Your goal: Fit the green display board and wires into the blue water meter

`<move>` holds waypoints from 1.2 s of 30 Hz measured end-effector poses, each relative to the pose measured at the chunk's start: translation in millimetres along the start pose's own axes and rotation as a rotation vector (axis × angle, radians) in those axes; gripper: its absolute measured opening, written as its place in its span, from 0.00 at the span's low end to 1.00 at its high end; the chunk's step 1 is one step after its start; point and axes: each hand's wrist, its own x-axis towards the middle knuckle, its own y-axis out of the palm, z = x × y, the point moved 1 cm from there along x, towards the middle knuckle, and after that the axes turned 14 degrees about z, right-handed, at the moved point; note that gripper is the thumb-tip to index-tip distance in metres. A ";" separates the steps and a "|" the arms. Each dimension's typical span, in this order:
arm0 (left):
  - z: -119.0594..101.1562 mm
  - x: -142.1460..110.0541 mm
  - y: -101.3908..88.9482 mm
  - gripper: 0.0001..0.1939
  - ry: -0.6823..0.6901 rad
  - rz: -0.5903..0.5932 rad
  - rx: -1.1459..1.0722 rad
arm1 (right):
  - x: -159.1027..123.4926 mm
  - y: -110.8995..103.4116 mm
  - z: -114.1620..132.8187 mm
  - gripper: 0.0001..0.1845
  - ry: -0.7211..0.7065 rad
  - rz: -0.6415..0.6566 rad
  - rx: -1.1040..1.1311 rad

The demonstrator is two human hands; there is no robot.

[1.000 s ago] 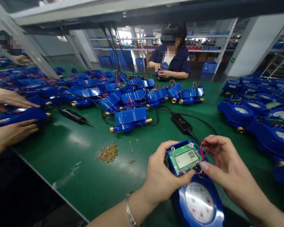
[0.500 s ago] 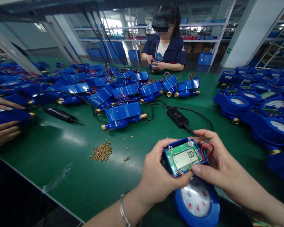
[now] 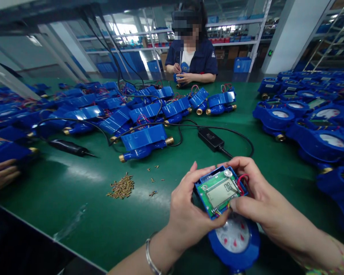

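Note:
A blue water meter with a round white dial sits in front of me on the green table. Its upper blue housing carries a green circuit board with a grey LCD and red wires at the right. My left hand grips the housing's left side, thumb at the lower edge and fingers over the top. My right hand grips the right side, thumb pressing the board's lower corner, fingers curled round the wires.
A pile of small brass screws lies left of me. A black electric screwdriver and black power adapter lie beyond. Many blue meters cover the back and right. A person works opposite; another person's hand is at left.
The view has shifted, so everything sits slightly lower-left. My left fingers have moved up over the housing's top edge, and my right fingers have closed further over the wires.

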 end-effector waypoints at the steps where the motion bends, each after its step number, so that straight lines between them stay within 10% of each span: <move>1: -0.4 0.2 -0.1 0.32 -0.009 -0.002 0.002 | -0.1 -0.3 -0.2 0.26 -0.006 0.005 0.005; 36: -3.1 0.2 -1.4 0.32 -0.049 0.005 -0.055 | 0.6 -9.4 0.9 0.27 0.034 0.120 0.033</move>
